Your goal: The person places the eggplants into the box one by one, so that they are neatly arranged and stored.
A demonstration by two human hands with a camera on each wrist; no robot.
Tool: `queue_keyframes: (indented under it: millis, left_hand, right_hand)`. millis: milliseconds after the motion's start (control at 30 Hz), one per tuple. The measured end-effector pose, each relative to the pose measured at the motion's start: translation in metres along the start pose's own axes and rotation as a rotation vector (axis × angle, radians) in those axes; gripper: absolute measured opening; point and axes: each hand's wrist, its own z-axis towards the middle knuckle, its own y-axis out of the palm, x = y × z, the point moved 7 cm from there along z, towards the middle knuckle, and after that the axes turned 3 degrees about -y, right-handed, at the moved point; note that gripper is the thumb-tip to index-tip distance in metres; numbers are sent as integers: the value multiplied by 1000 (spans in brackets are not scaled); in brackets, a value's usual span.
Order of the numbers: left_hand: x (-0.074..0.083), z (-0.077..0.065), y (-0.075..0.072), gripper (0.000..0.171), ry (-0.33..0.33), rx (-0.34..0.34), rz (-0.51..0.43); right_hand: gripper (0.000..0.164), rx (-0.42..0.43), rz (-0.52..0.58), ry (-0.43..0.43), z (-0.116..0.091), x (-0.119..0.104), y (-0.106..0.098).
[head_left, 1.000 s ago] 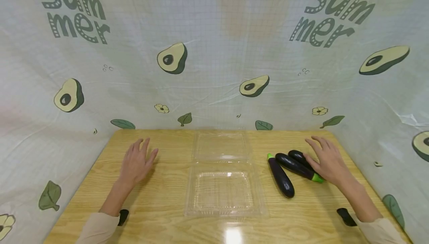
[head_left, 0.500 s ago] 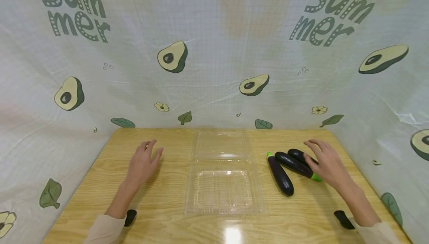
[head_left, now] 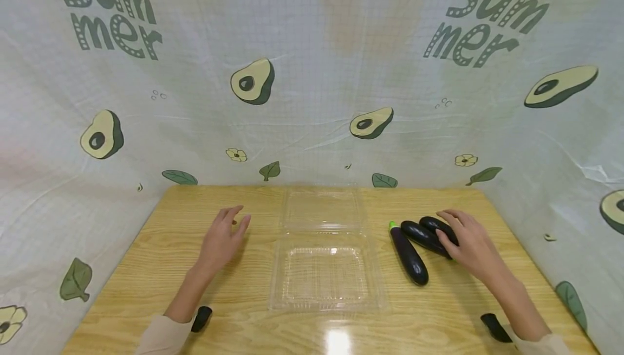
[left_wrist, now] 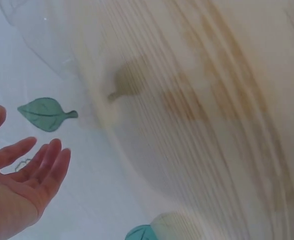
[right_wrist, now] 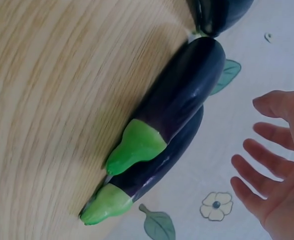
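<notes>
Three dark purple eggplants with green stem ends lie on the right side of the table. The leftmost eggplant (head_left: 408, 255) sits a little apart; the middle eggplant (head_left: 423, 237) and the far eggplant (head_left: 435, 224) lie side by side. Over these two hovers my right hand (head_left: 473, 244), fingers loosely bent, holding nothing; in the right wrist view a gap separates it from the middle eggplant (right_wrist: 179, 92). My left hand (head_left: 221, 241) is held above the table, left of a clear plastic clamshell container (head_left: 275, 284), with nothing in its relaxed fingers (left_wrist: 49, 167).
The container lies unfolded at the middle of the wooden table (head_left: 234, 328), its lid (head_left: 319, 208) toward the back. A white cloth (head_left: 312, 73) printed with avocados and leaves rises behind the table and along both sides.
My left hand has moved right, toward the container. My right hand has shifted slightly left and now covers more of the two paired eggplants. The eggplants and container stay put.
</notes>
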Motion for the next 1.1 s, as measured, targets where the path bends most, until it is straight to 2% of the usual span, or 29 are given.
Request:
queue_keyframes:
  millis: [200,467,700,1100]
  left_hand:
    - [11,-1,8,45,7,-19,-89]
    - [21,-3,21,39,19,-31,-133]
    - [29,-7,29,37,-6,-73,-192]
    - [38,-13,41,29,-5,-95,-281]
  right_hand:
    - [49,-31,14,29,-1,-7,4]
    - [47,-66,26,50,-2,-16,9]
    - [48,-88,34,56,-4,-24,15]
    - [41,-171,107,116,-9,-37,26]
